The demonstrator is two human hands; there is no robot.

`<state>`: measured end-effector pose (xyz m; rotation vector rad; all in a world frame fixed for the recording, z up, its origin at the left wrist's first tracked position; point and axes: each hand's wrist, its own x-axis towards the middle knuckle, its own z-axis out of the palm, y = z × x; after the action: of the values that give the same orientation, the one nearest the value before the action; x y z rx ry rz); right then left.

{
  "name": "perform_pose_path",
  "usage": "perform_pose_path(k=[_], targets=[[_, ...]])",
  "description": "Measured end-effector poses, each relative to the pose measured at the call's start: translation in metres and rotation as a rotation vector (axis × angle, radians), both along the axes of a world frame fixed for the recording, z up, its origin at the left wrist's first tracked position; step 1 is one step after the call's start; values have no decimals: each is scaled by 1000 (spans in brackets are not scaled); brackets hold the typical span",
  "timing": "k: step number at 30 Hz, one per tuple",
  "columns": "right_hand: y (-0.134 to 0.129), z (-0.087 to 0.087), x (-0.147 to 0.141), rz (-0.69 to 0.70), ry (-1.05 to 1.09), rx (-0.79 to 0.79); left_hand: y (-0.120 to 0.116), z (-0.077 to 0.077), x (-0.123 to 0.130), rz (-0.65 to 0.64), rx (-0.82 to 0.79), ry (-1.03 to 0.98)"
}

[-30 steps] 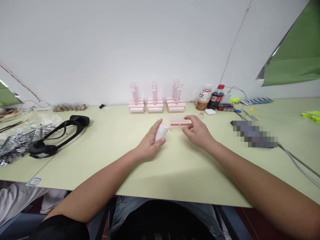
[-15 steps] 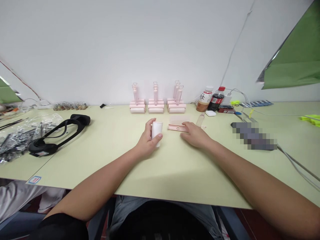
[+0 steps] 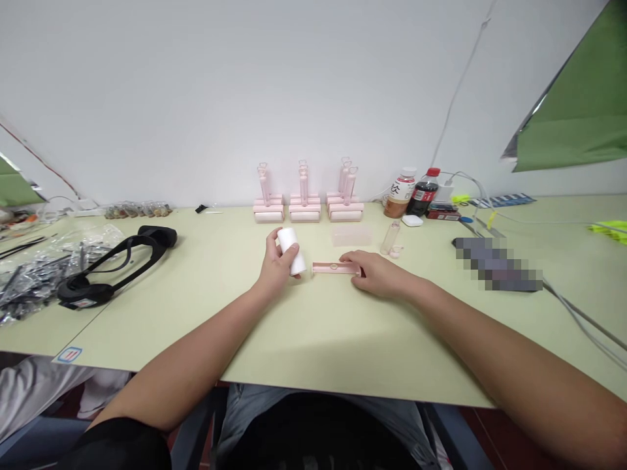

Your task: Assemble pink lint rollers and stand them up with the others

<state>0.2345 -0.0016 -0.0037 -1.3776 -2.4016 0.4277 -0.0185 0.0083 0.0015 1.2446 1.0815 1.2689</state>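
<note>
Since half a second earlier, the right hand (image 3: pixel 377 277) had drawn the pink bar (image 3: pixel 336 267) nearer across the table (image 3: pixel 313 339), fingers pressed on its right end. Left hand (image 3: pixel 275 267) gripped the tilted white roll (image 3: pixel 292 259), just left of the bar.

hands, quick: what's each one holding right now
Left hand: closed around a white roll, lifted off the table.
Right hand: fingers on the end of a pink frame piece that lies on the table.

Black headset (image 3: pixel 105 267) left; two drink bottles (image 3: pixel 411 192) by wall; green cloth (image 3: pixel 573 124) right.
</note>
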Motion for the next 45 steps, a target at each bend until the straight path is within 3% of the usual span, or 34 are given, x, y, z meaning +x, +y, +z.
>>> perform_pose_path(k=[7,13,17,22,27,33,38,41,45], targets=[[-13,3,-18,40,5,-22,2,-4,3,-75,-156,-42],[-15,6,-10,158,-5,-131,1,-4,2,-120,-207,-79],[-13,8,-6,149,-47,-154,1,-3,1,-140,-240,-53],[-14,7,-13,89,16,-138,0,-2,1,-143,-272,-39],[-16,9,-18,-95,112,-191,-1,0,2,-156,-276,-14],[-15,11,-21,-266,370,-479,-4,-1,5,-203,-262,11],[-16,9,-24,-248,539,-638,-5,-4,7,-238,-251,29],[-14,4,-23,-258,488,-579,-6,-5,8,-223,-238,62],[-10,-2,-20,-205,334,-282,-8,-5,8,-229,-217,101]])
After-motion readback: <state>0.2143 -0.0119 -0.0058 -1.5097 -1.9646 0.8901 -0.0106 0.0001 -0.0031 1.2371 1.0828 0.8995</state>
